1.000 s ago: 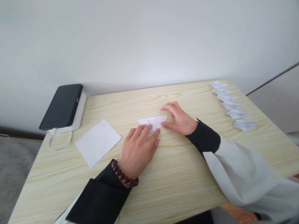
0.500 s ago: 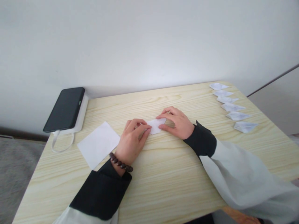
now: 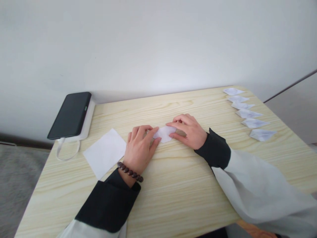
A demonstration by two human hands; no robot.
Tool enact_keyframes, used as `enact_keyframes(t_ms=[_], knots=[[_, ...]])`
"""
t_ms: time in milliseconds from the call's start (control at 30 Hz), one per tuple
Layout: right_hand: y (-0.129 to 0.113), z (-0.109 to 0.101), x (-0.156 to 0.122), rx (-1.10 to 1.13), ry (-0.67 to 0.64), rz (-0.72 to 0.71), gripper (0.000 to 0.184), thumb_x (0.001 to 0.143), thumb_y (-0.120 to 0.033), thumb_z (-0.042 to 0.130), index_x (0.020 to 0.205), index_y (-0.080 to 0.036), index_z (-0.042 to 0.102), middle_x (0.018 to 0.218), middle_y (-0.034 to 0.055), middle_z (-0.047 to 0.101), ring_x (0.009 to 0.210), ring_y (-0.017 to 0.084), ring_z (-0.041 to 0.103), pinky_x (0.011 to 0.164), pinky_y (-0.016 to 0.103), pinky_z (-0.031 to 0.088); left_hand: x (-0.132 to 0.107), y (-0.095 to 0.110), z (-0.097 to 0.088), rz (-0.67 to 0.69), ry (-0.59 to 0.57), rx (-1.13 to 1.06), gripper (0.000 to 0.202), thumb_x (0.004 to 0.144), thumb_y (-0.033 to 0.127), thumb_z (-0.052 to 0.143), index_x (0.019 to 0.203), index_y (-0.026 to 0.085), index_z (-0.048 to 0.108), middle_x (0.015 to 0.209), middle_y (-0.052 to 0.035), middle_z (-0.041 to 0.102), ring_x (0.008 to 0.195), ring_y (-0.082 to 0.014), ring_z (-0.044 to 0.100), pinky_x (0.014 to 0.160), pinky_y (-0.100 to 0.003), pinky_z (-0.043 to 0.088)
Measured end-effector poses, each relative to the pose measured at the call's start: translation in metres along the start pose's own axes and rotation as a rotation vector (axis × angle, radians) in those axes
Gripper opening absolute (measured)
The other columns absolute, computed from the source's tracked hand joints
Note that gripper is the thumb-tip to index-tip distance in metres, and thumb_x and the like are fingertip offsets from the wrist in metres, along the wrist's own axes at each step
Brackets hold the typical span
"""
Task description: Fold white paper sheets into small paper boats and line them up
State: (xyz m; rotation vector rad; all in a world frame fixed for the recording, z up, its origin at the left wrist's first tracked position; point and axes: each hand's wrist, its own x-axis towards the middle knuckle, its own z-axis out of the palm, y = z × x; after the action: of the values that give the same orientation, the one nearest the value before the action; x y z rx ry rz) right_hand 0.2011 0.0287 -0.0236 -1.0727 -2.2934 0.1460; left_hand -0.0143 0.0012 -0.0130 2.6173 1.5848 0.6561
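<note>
A small folded piece of white paper lies on the table between my two hands. My left hand grips its left end, the thumb at the near edge and the index finger at the far edge. From the other side, my right hand holds the right end between thumb and index finger. Both hands rest low at the tabletop, and the paper's two ends are partly covered by fingers. Just left of my left hand is a flat white paper sheet.
Several folded paper boats stand in a row along the right side of the wooden table. At the back left, a black phone rests on a white box, with a white cable looping down. A wall rises behind.
My left thumb and index finger have spread apart along the paper's left end, showing more of it. My right hand has barely moved. The whole view has shifted slightly.
</note>
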Motion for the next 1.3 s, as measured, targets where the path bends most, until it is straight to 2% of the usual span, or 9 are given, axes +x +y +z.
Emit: enact_keyframes(t_ms=[200, 500, 700, 833, 933, 1033, 1200, 1300], knots=[[-0.0003, -0.0003, 0.0001, -0.016, 0.006, -0.031, 0.036, 0.089, -0.043, 0.052, 0.109, -0.018, 0.067, 0.096, 0.0088, 0.057, 0.086, 0.020, 0.049, 0.080, 0.037, 0.041, 0.0000, -0.0001, -0.0002, -0.002, 0.004, -0.003, 0.034, 0.089, 0.031, 0.052, 0.119, 0.018, 0.060, 0.107, -0.0107, 0.059, 0.099, -0.0263, 0.051, 0.086, -0.044, 0.046], [-0.0022, -0.0035, 0.0013, 0.001, -0.014, -0.023, 0.029, 0.089, -0.044, 0.052, 0.100, -0.022, 0.068, 0.097, 0.0067, 0.060, 0.091, 0.021, 0.051, 0.081, 0.036, 0.038, 0.0003, -0.0004, -0.0004, 0.029, 0.031, -0.039, 0.031, 0.088, 0.029, 0.053, 0.117, 0.019, 0.060, 0.107, -0.0106, 0.058, 0.099, -0.0265, 0.049, 0.086, -0.045, 0.046], [0.0005, -0.0023, 0.0015, 0.063, -0.025, -0.015, 0.025, 0.091, -0.035, 0.051, 0.102, -0.019, 0.065, 0.091, 0.0060, 0.065, 0.086, 0.020, 0.054, 0.078, 0.034, 0.040, 0.0009, 0.0003, -0.0004, 0.041, 0.044, -0.070, 0.029, 0.087, 0.025, 0.055, 0.114, 0.018, 0.062, 0.110, -0.0101, 0.056, 0.102, -0.0262, 0.046, 0.089, -0.044, 0.045], [0.0019, -0.0003, 0.0020, 0.121, -0.009, -0.039, 0.022, 0.091, -0.030, 0.052, 0.102, -0.016, 0.066, 0.084, 0.0062, 0.065, 0.082, 0.019, 0.055, 0.076, 0.033, 0.043, 0.0022, -0.0020, -0.0007, 0.036, 0.051, -0.166, 0.023, 0.087, 0.023, 0.056, 0.108, 0.017, 0.064, 0.105, -0.0096, 0.056, 0.099, -0.0240, 0.047, 0.090, -0.042, 0.044], [0.0015, 0.0003, 0.0026, 0.126, 0.005, -0.086, 0.020, 0.091, -0.028, 0.051, 0.096, -0.018, 0.068, 0.085, 0.0063, 0.065, 0.080, 0.018, 0.055, 0.074, 0.032, 0.044, 0.0037, -0.0038, -0.0013, 0.017, 0.049, -0.217, 0.017, 0.087, 0.022, 0.055, 0.099, 0.018, 0.066, 0.098, -0.0075, 0.059, 0.096, -0.0224, 0.048, 0.089, -0.040, 0.044], [0.0003, -0.0001, 0.0032, 0.122, 0.015, -0.115, 0.021, 0.091, -0.027, 0.050, 0.093, -0.020, 0.070, 0.083, 0.0055, 0.063, 0.078, 0.017, 0.054, 0.073, 0.031, 0.045, 0.0045, -0.0046, -0.0013, 0.021, 0.037, -0.209, 0.015, 0.087, 0.024, 0.057, 0.098, 0.019, 0.066, 0.091, -0.0055, 0.063, 0.094, -0.0229, 0.049, 0.086, -0.040, 0.044], [-0.0023, -0.0010, 0.0031, 0.043, 0.035, -0.143, 0.021, 0.092, -0.026, 0.051, 0.091, -0.021, 0.071, 0.082, 0.0047, 0.064, 0.075, 0.016, 0.051, 0.070, 0.030, 0.041, 0.0045, -0.0054, 0.0004, 0.059, 0.056, -0.160, 0.018, 0.087, 0.025, 0.057, 0.101, 0.021, 0.068, 0.090, -0.0062, 0.064, 0.090, -0.0228, 0.049, 0.081, -0.040, 0.044], [-0.0031, 0.0000, 0.0021, -0.013, 0.009, -0.116, 0.023, 0.093, -0.027, 0.048, 0.097, -0.023, 0.070, 0.085, 0.0045, 0.064, 0.078, 0.017, 0.051, 0.071, 0.032, 0.038, 0.0048, -0.0071, 0.0013, 0.068, 0.050, -0.144, 0.017, 0.089, 0.024, 0.054, 0.097, 0.023, 0.069, 0.088, -0.0056, 0.065, 0.088, -0.0216, 0.049, 0.080, -0.039, 0.044]])
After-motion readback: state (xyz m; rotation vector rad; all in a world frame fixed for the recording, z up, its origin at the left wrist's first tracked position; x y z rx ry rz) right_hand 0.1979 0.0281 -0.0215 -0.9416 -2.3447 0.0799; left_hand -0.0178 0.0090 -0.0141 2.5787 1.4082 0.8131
